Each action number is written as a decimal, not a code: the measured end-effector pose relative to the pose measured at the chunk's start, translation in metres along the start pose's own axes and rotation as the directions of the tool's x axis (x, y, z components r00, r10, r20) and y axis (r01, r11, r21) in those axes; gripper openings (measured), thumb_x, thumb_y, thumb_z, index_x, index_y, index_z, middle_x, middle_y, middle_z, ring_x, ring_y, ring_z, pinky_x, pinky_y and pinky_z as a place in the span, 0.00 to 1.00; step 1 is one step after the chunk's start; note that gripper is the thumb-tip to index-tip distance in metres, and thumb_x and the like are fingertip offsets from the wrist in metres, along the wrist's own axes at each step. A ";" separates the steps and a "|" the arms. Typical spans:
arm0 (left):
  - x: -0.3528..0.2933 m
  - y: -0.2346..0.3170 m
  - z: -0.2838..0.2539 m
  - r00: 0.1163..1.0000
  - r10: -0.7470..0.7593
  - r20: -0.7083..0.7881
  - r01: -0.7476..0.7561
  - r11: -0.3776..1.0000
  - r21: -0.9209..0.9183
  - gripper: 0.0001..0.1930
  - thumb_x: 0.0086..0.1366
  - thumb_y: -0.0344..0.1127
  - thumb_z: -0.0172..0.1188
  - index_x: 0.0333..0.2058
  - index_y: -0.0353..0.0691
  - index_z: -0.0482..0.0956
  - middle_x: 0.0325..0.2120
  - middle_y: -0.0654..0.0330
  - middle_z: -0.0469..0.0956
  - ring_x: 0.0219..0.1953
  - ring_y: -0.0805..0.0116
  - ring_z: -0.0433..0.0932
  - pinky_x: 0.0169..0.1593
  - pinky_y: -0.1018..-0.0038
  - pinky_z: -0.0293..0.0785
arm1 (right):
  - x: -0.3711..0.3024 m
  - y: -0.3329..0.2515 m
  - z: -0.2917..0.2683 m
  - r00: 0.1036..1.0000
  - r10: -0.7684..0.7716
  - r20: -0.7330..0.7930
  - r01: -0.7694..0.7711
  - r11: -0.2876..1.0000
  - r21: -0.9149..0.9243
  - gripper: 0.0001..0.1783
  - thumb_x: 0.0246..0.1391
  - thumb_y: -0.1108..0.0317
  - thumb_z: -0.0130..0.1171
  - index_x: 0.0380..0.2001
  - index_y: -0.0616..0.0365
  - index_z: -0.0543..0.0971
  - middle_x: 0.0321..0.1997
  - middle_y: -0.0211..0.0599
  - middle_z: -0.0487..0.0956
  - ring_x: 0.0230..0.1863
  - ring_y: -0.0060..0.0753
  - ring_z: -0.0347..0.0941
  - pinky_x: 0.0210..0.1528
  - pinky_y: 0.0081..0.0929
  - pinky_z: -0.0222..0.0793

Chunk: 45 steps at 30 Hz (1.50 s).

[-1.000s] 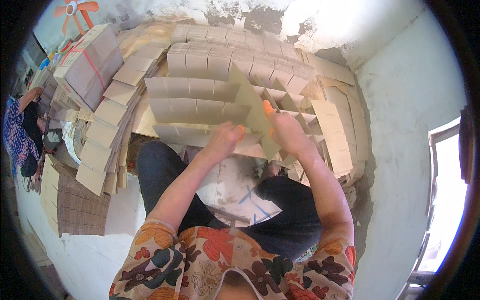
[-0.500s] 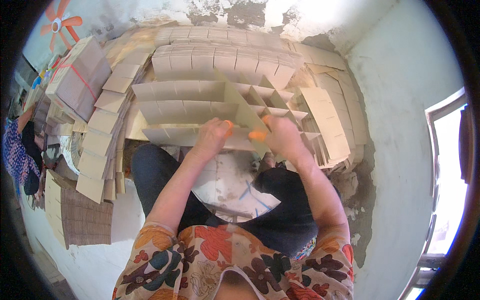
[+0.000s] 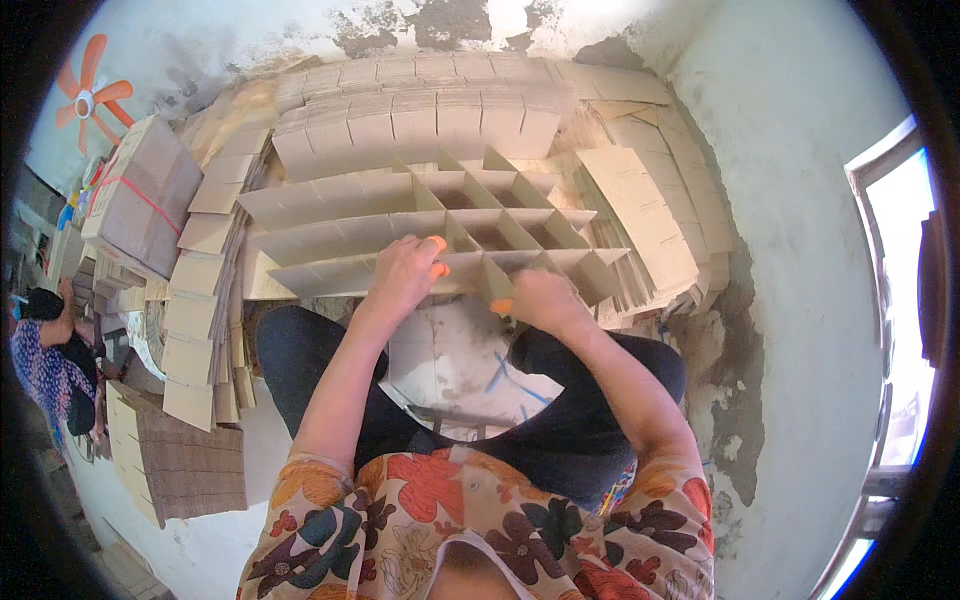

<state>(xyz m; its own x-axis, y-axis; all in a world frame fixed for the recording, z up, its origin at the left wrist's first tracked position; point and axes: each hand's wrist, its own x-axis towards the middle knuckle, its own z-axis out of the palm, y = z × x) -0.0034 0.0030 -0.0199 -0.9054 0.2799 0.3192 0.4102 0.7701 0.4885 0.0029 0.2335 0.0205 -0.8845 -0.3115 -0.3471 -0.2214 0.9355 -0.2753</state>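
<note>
- Cardboard divider grid: thin, flat, matte tan board, its strips standing on edge; it sits in front of the crossed legs, between slotted stacks.
- Shape: three long strips about parallel; shorter cross strips meet them on the right side only, making open four-sided cells. Left part uncrossed, with narrow slits visible.
- Orientation: long axis runs left to right across the body, right ends slightly higher in view. Cross strips run obliquely, from far left to near right.
- Left hand: fingers curled, clamped on the top edge of the near strip, left of the cells; covered tips lie on either side of that edge.
- Right hand: at the grid's near side, below the cells, back of hand up, blurred; cannot tell whether its fingers are closed on board.
- Orange finger covers: smooth, seen on both hands.
- Back stack: dense slotted sheets, edges layered, just beyond the grid.
- Right stack: slotted sheets, slanting down toward near right.
- Left row: overlapping tan sheets, fanned, running toward the body.
- Carton: boxy, bound with red strap, far left.
- Wall: pale, with rough grey patches low down.
</note>
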 end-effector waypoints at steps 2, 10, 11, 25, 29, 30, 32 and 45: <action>0.002 0.009 -0.005 0.993 0.095 -0.069 -0.095 0.995 0.014 0.24 0.50 0.38 0.67 0.44 0.34 0.74 0.38 0.50 0.77 0.44 0.51 0.74 0.46 0.62 0.71 | -0.010 0.011 -0.019 0.995 -0.038 -0.088 0.044 0.997 0.065 0.19 0.46 0.51 0.64 0.31 0.57 0.83 0.31 0.45 0.81 0.32 0.45 0.79 0.37 0.38 0.73; 0.016 0.035 0.002 0.960 0.157 0.232 -0.210 0.951 0.228 0.40 0.52 0.49 0.66 0.58 0.31 0.64 0.62 0.49 0.60 0.67 0.55 0.54 0.64 0.56 0.54 | -0.026 0.149 -0.081 0.672 0.212 -0.710 -0.348 0.936 -0.050 0.24 0.45 0.61 0.67 0.44 0.62 0.77 0.39 0.51 0.79 0.45 0.46 0.76 0.46 0.36 0.72; 0.016 0.036 0.002 0.961 0.142 0.239 -0.197 0.954 0.225 0.40 0.52 0.50 0.66 0.59 0.31 0.63 0.63 0.49 0.59 0.67 0.55 0.54 0.65 0.55 0.53 | -0.023 0.162 -0.079 0.749 0.292 -0.595 -0.412 0.908 -0.072 0.27 0.43 0.60 0.69 0.46 0.63 0.75 0.42 0.52 0.77 0.48 0.48 0.73 0.48 0.37 0.71; -0.034 0.001 -0.041 0.970 0.157 -0.185 -0.091 0.941 0.325 0.30 0.57 0.33 0.65 0.57 0.30 0.66 0.55 0.42 0.68 0.59 0.48 0.67 0.60 0.58 0.63 | 0.012 0.233 -0.040 0.965 0.107 -0.239 -0.167 0.954 -0.247 0.28 0.47 0.77 0.54 0.55 0.65 0.64 0.36 0.56 0.77 0.41 0.57 0.76 0.41 0.43 0.74; -0.045 -0.006 -0.051 0.944 0.172 -0.282 -0.083 0.950 0.300 0.29 0.54 0.30 0.67 0.54 0.30 0.69 0.51 0.42 0.71 0.55 0.48 0.71 0.57 0.58 0.66 | 0.016 0.221 -0.030 0.923 0.098 -0.373 -0.231 0.915 -0.331 0.30 0.48 0.83 0.47 0.58 0.65 0.60 0.34 0.53 0.78 0.38 0.51 0.77 0.36 0.42 0.74; -0.046 -0.008 -0.053 0.938 0.179 -0.296 -0.086 0.950 0.302 0.28 0.54 0.29 0.67 0.53 0.30 0.69 0.50 0.42 0.72 0.53 0.48 0.72 0.57 0.58 0.67 | 0.016 0.219 -0.030 0.910 0.108 -0.400 -0.258 0.904 -0.342 0.31 0.48 0.83 0.47 0.59 0.65 0.59 0.34 0.52 0.78 0.38 0.50 0.78 0.35 0.42 0.74; -0.052 -0.014 -0.055 0.925 0.191 -0.328 -0.087 0.948 0.306 0.27 0.53 0.29 0.68 0.52 0.30 0.70 0.48 0.43 0.74 0.51 0.49 0.74 0.56 0.58 0.67 | 0.014 0.217 -0.034 0.830 0.068 -0.554 -0.317 0.874 -0.367 0.34 0.48 0.82 0.49 0.61 0.64 0.57 0.35 0.50 0.78 0.36 0.49 0.78 0.35 0.42 0.74; -0.056 -0.048 -0.046 0.906 0.147 -0.396 -0.042 0.965 0.260 0.15 0.50 0.33 0.69 0.36 0.36 0.78 0.31 0.56 0.80 0.37 0.57 0.77 0.50 0.60 0.69 | -0.019 -0.008 -0.124 0.746 -0.075 -0.662 0.301 0.924 0.234 0.28 0.46 0.80 0.54 0.54 0.52 0.76 0.23 0.36 0.72 0.27 0.16 0.68 0.31 0.20 0.67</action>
<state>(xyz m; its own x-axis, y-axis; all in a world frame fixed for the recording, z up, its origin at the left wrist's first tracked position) 0.0325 -0.0761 -0.0240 -0.7173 0.1394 0.6827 0.4056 0.8803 0.2463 -0.0294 0.2523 0.1406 -0.9148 -0.1922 0.3553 -0.3748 0.7318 -0.5692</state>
